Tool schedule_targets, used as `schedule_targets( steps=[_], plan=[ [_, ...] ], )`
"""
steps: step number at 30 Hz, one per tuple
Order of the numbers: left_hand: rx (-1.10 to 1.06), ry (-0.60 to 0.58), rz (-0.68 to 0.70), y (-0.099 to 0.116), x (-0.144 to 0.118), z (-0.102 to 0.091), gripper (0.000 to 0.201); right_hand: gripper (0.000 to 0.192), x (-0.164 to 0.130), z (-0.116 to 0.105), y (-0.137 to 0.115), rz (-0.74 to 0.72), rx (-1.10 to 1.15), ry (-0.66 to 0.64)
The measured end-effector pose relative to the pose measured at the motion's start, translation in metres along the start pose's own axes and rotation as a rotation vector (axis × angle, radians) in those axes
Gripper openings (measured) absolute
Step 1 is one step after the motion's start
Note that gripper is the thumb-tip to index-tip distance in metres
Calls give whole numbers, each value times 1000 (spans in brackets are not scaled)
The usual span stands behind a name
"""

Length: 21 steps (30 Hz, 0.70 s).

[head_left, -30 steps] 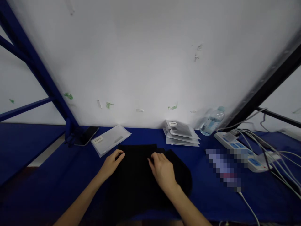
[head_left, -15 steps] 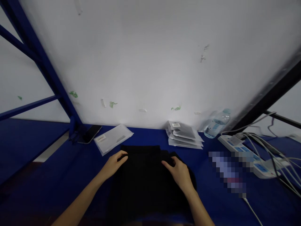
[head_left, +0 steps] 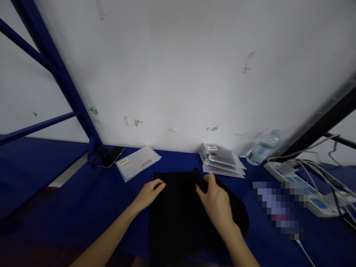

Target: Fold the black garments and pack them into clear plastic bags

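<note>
A piece of black cloth, likely a folded garment (head_left: 180, 215), lies on the blue table (head_left: 83, 207) in front of me; its exact kind is too dark to make out. My left hand (head_left: 150, 193) pinches its upper left edge between thumb and fingers. At the upper right part, my right hand (head_left: 215, 196) grips a fold of the same cloth, thumb toward the middle. The cloth spreads out to the right beneath my right forearm.
At the back lie a single frosted zip bag (head_left: 139, 163) and a stack of frosted bags (head_left: 222, 159). A phone (head_left: 113, 156) is at back left. On the right are a water bottle (head_left: 263, 148), a power strip (head_left: 297, 189) with cables, and a blurred-out device (head_left: 275, 207).
Both hands have shifted slightly right relative to the table. The right hand has folded or drawn the cloth's right part inward, and the top edge looks narrower. The view has turned slightly left.
</note>
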<state>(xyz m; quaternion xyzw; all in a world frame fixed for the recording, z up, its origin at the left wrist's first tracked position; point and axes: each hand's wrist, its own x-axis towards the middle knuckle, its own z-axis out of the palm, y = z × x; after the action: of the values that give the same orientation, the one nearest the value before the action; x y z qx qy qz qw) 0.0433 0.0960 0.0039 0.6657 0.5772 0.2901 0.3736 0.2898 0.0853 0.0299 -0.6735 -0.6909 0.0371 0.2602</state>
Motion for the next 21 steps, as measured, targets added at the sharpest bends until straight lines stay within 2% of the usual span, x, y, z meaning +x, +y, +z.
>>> schedule_targets(
  steps=[2,4,6,8,11,15,19,21],
  plan=[
    [-17,16,-30,-2,1,0,43,22,-16,6,-33,-157,19,4],
    [-45,34,-63,-4,2,-1,53,34,-37,15,-58,-312,61,-13],
    [-71,31,-85,-5,2,-3,60,54,-59,25,-72,-471,78,-40],
    [-85,3,-86,-4,1,-6,62,64,-79,37,-75,-546,65,-39],
    [-80,-79,-48,-2,0,-11,55,66,-100,57,-70,-545,59,-36],
    [-37,-182,6,0,2,-16,47,67,-107,72,-66,-504,90,-104],
    [-4,-205,39,-4,4,-15,46,61,-94,56,-56,-487,250,-220],
    [4,-193,56,-6,2,-14,40,47,-78,44,-42,-368,394,-214]
  ],
)
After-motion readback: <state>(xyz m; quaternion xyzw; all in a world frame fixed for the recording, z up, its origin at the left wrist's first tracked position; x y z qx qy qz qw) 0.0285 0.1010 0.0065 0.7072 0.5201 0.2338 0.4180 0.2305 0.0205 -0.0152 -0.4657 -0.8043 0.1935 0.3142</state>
